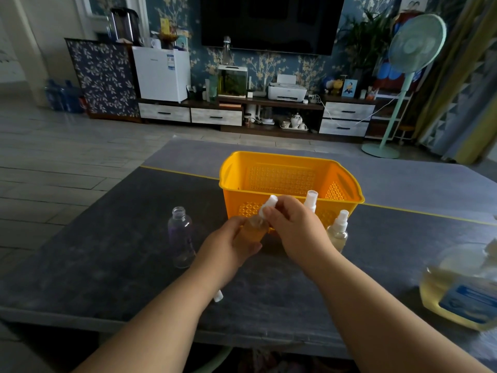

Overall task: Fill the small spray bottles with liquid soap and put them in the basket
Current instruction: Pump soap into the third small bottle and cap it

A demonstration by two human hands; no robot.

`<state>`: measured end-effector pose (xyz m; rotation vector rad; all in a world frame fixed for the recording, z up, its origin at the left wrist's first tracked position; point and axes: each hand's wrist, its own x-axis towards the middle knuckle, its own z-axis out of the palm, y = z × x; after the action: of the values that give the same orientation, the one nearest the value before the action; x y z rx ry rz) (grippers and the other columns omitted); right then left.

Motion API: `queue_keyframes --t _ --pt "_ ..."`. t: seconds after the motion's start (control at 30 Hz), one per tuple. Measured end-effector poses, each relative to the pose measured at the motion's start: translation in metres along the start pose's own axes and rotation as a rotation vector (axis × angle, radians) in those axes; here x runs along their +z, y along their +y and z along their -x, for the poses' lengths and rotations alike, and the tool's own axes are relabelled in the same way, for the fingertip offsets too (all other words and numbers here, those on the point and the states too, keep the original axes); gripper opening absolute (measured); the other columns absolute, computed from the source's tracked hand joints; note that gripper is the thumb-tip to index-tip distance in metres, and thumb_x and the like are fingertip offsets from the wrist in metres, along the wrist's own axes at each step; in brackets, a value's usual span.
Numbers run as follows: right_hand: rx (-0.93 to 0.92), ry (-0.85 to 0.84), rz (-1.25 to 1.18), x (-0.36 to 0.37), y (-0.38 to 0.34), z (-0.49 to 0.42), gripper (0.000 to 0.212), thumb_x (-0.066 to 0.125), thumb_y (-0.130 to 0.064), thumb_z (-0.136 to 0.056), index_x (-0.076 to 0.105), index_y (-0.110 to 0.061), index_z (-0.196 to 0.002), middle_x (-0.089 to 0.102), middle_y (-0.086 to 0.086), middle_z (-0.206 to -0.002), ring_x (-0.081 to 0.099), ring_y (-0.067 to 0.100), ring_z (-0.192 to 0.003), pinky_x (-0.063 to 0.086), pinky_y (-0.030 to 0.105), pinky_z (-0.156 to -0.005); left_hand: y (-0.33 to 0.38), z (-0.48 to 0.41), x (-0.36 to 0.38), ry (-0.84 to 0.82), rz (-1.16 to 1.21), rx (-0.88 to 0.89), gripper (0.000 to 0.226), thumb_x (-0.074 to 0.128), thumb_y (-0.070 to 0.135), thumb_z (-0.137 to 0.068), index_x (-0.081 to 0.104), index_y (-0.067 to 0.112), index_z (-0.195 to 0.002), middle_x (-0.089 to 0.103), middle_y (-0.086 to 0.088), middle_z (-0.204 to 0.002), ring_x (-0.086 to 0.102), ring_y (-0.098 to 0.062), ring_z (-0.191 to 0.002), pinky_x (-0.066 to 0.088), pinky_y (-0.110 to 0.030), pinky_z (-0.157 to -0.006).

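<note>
A white spray head [269, 205] is being fitted on a filled small bottle [252, 230], just in front of the basket [282, 160].

The fingers [278, 213] of the right hand [298, 232] are closed in a pinch on the spray head. The left hand [228, 246] is curled round the bottle body, in which amber soap is seen; whether it rests on the bench [121, 238] cannot be told. The bottle is judged light and of thin plastic, which may yield and spill if squeezed, and slippery where soap has run. So the body is best gripped low and gently, and the head turned at its base. A second filled bottle [337, 234] stands just right of the hands, and an empty bottle [181, 235] stands open, apart on the left.
</note>
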<state>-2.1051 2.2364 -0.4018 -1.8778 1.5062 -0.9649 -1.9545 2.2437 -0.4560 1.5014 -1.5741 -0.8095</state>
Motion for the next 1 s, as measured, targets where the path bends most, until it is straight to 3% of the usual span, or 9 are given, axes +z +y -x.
queue_keyframes --t 0.2,0.33,0.4,0.47,0.6,0.7,0.77,0.87,1.0 --pt "0.079 -0.002 -0.051 0.001 -0.004 -0.001 0.029 0.054 -0.047 -0.095 0.054 -0.022 -0.111 0.061 -0.007 -0.089 0.056 0.006 -0.075 0.039 0.016 -0.055 0.002 0.002 0.003 0.001 0.028 0.002 0.033 0.068 0.041 -0.072 0.052 0.046 -0.101 0.069 0.007 -0.094 0.066 -0.017 -0.085 0.054 -0.043 -0.075" --pt "0.079 -0.075 -0.192 0.004 -0.001 -0.001 0.052 0.046 -0.052 -0.096 0.036 -0.034 -0.143 0.054 -0.011 -0.124 0.056 0.011 -0.115 0.054 0.030 -0.091 0.005 0.001 0.002 0.008 -0.009 0.002 0.030 0.068 0.033 -0.080 0.053 0.037 -0.106 0.068 0.008 -0.096 0.065 -0.015 -0.085 0.054 -0.036 -0.074" --pt "0.073 -0.122 -0.267 0.005 0.003 -0.003 0.035 0.042 -0.048 -0.099 0.044 -0.042 -0.134 0.054 -0.016 -0.123 0.055 0.012 -0.117 0.050 0.040 -0.102 0.006 0.001 0.001 0.016 -0.011 0.002 0.031 0.069 0.033 -0.080 0.053 0.038 -0.107 0.067 0.009 -0.096 0.065 -0.013 -0.085 0.053 -0.033 -0.073" --pt "0.078 -0.104 -0.240 0.006 0.005 -0.005 0.016 0.045 -0.044 -0.100 0.058 -0.038 -0.109 0.067 -0.006 -0.107 0.064 0.019 -0.103 0.055 0.044 -0.094 0.006 0.002 0.001 0.018 0.004 -0.007 0.032 0.069 0.032 -0.080 0.054 0.038 -0.107 0.067 0.009 -0.095 0.065 -0.013 -0.084 0.054 -0.034 -0.073" --pt "0.097 -0.010 -0.108 0.006 0.001 -0.005 0.035 0.056 -0.052 -0.092 0.060 -0.021 -0.108 0.068 -0.004 -0.090 0.065 0.012 -0.083 0.050 0.025 -0.066 0.008 0.003 0.002 0.006 -0.003 -0.013 0.030 0.069 0.032 -0.080 0.053 0.038 -0.104 0.067 0.010 -0.095 0.064 -0.009 -0.082 0.052 -0.030 -0.069" --pt "0.106 -0.031 -0.241 0.007 0.003 -0.004 0.058 0.054 -0.064 -0.085 0.051 -0.026 -0.128 0.067 -0.006 -0.114 0.065 0.013 -0.102 0.058 0.034 -0.086 0.011 0.003 0.001 0.002 -0.012 -0.014 0.028 0.067 0.034 -0.081 0.051 0.039 -0.104 0.066 0.012 -0.094 0.063 -0.008 -0.083 0.049 -0.027 -0.067" --pt "0.120 -0.075 -0.305 0.009 0.006 -0.004 0.051 0.054 -0.059 -0.089 0.047 -0.035 -0.134 0.062 -0.010 -0.122 0.062 0.014 -0.111 0.056 0.042 -0.095 0.009 0.003 0.000 0.005 0.002 -0.024 0.028 0.067 0.034 -0.081 0.051 0.039 -0.103 0.066 0.011 -0.095 0.063 -0.009 -0.084 0.049 -0.027 -0.069" --pt "0.098 -0.039 -0.219 0.008 0.005 -0.005 0.024 0.059 -0.048 -0.092 0.061 -0.030 -0.109 0.070 -0.005 -0.101 0.068 0.015 -0.095 0.058 0.040 -0.088 0.009 0.003 0.001 0.010 0.008 -0.029 0.029 0.069 0.035 -0.079 0.053 0.036 -0.103 0.068 0.008 -0.094 0.064 -0.011 -0.083 0.052 -0.032 -0.071" --pt "0.129 -0.008 -0.330 0.009 0.005 -0.004 0.054 0.066 -0.058 -0.081 0.051 -0.028 -0.122 0.066 -0.005 -0.113 0.067 0.016 -0.103 0.058 0.039 -0.089 0.012 0.003 0.001 -0.009 -0.031 -0.035 0.032 0.067 0.037 -0.080 0.051 0.037 -0.108 0.066 0.010 -0.097 0.062 -0.010 -0.084 0.050 -0.027 -0.066"
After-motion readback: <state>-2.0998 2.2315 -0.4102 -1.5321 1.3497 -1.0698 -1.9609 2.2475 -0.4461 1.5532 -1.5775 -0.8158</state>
